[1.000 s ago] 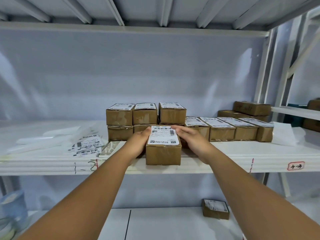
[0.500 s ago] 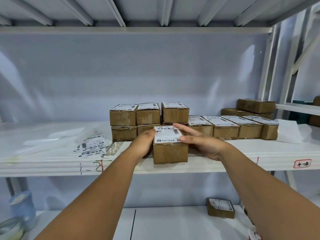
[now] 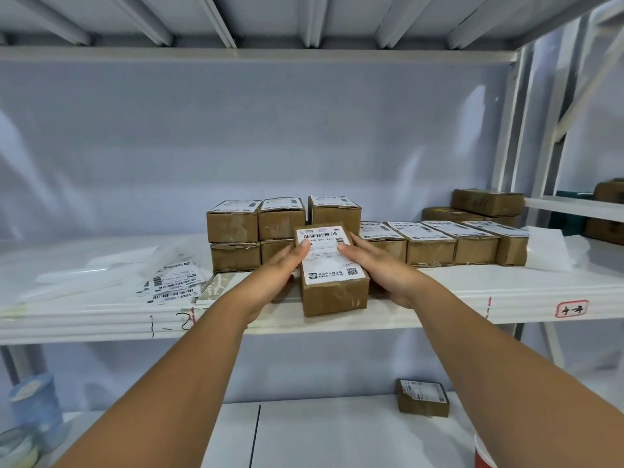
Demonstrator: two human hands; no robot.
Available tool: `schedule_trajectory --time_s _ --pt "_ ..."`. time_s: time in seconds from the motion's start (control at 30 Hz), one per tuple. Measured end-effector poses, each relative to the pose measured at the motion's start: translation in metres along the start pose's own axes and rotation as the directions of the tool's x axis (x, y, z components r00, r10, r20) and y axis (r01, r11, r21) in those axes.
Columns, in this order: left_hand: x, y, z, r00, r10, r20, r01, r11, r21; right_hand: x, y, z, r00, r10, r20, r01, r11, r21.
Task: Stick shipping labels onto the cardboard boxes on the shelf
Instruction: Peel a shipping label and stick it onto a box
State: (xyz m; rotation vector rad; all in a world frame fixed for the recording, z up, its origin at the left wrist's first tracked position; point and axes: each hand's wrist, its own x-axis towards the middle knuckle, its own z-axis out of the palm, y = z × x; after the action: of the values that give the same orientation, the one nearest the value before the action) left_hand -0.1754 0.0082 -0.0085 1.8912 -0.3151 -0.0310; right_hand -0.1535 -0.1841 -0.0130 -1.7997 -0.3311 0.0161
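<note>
Person's left hand (image 3: 273, 271) and right hand (image 3: 381, 268) clasp cardboard box (image 3: 332, 297) from either side, thumbs pressing white shipping label (image 3: 329, 265) on its top. Box sits at front edge of white shelf (image 3: 439, 298). Behind, labelled boxes (image 3: 233, 226) stacked; loose labels (image 3: 175, 283) lie left.

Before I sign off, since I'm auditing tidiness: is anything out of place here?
One small labelled brown cardboard box lies alone on the lower white shelf, away from the boxes stacked on the shelf above.
</note>
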Motion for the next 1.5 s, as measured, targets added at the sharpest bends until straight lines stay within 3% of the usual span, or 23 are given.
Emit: schedule_trajectory --time_s 0.2,0.3,0.47,0.53,0.7,0.8,0.9,1.0,1.07,1.13,1.17,1.37,1.5 --pt "-0.004 -0.001 -0.005 0.998 0.062 0.002 -0.062 0.996 -0.071 -0.005 -0.003 0.002 0.998 -0.063 0.024 0.06 0.993 0.1" --pt "-0.006 -0.004 -0.007 0.998 0.063 0.005 -0.062 0.997 -0.053 -0.008 -0.004 0.001 0.997 -0.066 -0.041 0.073 0.973 0.22" --pt "-0.014 -0.002 -0.004 0.998 0.057 0.017 -0.058 0.997 0.048 -0.022 -0.004 -0.011 0.991 -0.003 -0.131 0.084 0.781 0.619" --pt "-0.013 -0.001 -0.003 0.998 0.059 0.035 -0.061 0.995 0.075 -0.029 -0.001 -0.02 0.982 -0.006 -0.188 0.128 0.752 0.647" --pt "-0.004 0.016 0.017 0.963 0.266 0.045 -0.264 0.964 -0.039 -0.028 -0.004 -0.038 0.91 0.072 -0.409 0.207 0.776 0.596" --pt "0.01 0.032 0.05 0.912 0.396 0.104 -0.402 0.915 0.041 -0.025 -0.011 -0.045 0.885 0.078 -0.459 0.265 0.727 0.634" --pt "0.033 0.038 0.08 0.863 0.503 -0.056 -0.49 0.858 0.153 -0.027 -0.017 -0.057 0.891 0.011 -0.454 0.273 0.784 0.557" --pt "0.048 0.042 0.097 0.789 0.584 -0.191 -0.514 0.798 0.315 -0.02 -0.015 -0.073 0.872 -0.076 -0.484 0.273 0.896 0.35" --pt "0.055 0.036 0.099 0.678 0.701 -0.223 -0.468 0.645 0.603 -0.015 -0.014 -0.079 0.821 -0.101 -0.562 0.262 0.941 0.212" --pt "0.07 0.021 0.093 0.505 0.848 -0.162 -0.304 0.35 0.886 -0.009 -0.015 -0.083 0.769 -0.116 -0.629 0.268 0.951 0.152" --pt "0.078 0.014 0.09 0.481 0.866 -0.134 -0.227 0.27 0.936 -0.006 -0.016 -0.084 0.754 -0.122 -0.645 0.27 0.953 0.136" --pt "0.093 0.0 0.088 0.548 0.828 -0.118 -0.133 0.226 0.965 0.033 -0.012 -0.084 0.684 -0.11 -0.721 0.214 0.975 0.055" --pt "0.092 -0.001 0.087 0.64 0.752 -0.156 -0.089 0.274 0.957 0.056 -0.009 -0.086 0.73 -0.066 -0.68 0.106 0.994 0.018"
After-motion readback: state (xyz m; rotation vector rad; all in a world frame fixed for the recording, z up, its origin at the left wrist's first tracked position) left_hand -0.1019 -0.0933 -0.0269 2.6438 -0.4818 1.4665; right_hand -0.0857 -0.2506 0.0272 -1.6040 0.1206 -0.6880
